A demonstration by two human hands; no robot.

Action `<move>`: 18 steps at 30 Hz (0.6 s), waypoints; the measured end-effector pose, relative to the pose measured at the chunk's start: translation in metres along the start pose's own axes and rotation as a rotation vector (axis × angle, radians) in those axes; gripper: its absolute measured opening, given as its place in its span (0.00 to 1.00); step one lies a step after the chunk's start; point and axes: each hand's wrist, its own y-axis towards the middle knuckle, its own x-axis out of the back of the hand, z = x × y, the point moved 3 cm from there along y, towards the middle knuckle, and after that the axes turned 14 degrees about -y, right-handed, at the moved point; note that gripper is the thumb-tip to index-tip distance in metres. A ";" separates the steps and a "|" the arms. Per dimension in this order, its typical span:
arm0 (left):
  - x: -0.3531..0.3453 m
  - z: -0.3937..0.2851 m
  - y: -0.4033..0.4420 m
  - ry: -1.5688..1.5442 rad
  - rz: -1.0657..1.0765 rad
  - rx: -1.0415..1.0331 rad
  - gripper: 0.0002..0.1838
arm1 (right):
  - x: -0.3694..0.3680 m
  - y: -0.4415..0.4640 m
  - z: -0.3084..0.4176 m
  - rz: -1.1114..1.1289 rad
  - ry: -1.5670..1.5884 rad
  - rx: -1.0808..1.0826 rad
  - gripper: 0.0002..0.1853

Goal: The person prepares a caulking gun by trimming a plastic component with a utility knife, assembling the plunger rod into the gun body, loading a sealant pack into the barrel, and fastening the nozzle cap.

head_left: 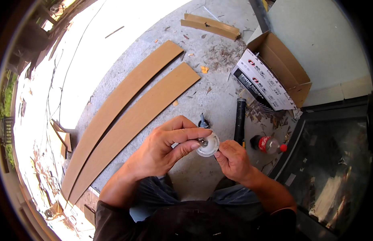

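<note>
Hands first: the left hand (pixel 167 147) pinches a small metal part (pixel 203 141) between thumb and fingers; the right hand (pixel 234 160) has thumb and forefinger closed on the rim of a white round part (pixel 211 148). Both parts meet in front of the person's lap, above the concrete floor (pixel 218 100).

Keep the rim grip steady but light. Hold the small metal part square to the white face; a tilted approach would probably slip or bind. Keep fingertips off the centre so that the contact stays visible.

White round part: circular, pale, seemingly translucent, ringed at the edge. Small metal part: grey, shiny, mostly covered by fingers; exact form cannot be told.

Just beyond: a blue-grey pointed piece (pixel 203 120). To the right: a black tube (pixel 240 120) and a cola bottle (pixel 266 144) on its side. Farther left: two curved boards (pixel 144 114).
</note>
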 end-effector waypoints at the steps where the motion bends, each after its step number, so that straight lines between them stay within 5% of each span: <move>1: 0.000 0.000 0.000 0.000 0.002 -0.002 0.17 | 0.000 0.000 -0.001 -0.002 -0.002 -0.001 0.12; 7: -0.001 0.001 0.002 -0.060 -0.099 -0.094 0.12 | 0.000 -0.001 -0.002 -0.011 0.003 -0.002 0.12; 10: 0.001 0.005 0.001 -0.226 -0.137 0.090 0.10 | 0.001 0.000 -0.001 0.014 -0.008 0.004 0.12; 12: 0.003 -0.001 0.003 0.006 -0.045 -0.112 0.13 | 0.000 0.000 0.000 0.004 -0.009 0.019 0.12; 18: 0.003 0.002 0.002 -0.060 -0.085 -0.092 0.14 | -0.006 -0.003 -0.006 0.017 0.001 0.026 0.12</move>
